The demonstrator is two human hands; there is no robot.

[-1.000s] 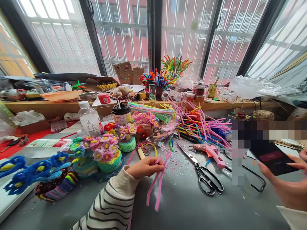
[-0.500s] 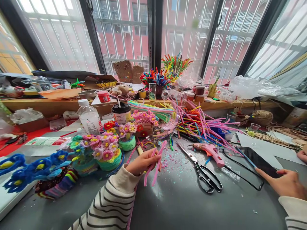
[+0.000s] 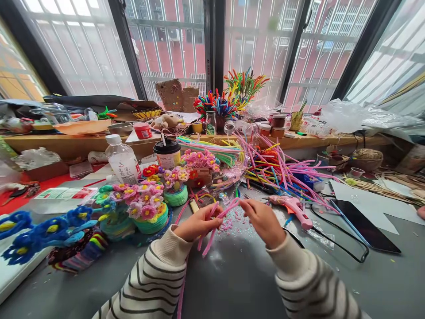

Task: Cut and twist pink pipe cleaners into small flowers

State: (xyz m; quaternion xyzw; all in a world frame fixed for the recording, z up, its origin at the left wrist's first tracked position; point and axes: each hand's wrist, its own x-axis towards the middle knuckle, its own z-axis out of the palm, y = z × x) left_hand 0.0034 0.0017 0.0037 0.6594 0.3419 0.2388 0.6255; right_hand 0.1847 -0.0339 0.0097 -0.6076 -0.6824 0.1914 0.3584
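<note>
Pink pipe cleaners are pinched between the fingers of my left hand, their lower ends hanging below it. My right hand has its thumb and forefinger together at the upper end of the same pink strands. Both hands are above the grey table, over scattered pink bits and glitter. Beside my right hand is a pink glue gun; my right forearm and hand hide most of the scissors. Pots of pink fuzzy flowers stand to the left of my left hand.
A phone and white paper lie at the right, near a black cable. Loose pipe cleaners are heaped at the back. A bottle, a lidded cup and blue flowers stand left. Another person's fingertips show at the right edge.
My right hand has left the phone and come to the pink strands at the centre. The phone now lies flat, slightly farther right. My left hand still grips the strands.
</note>
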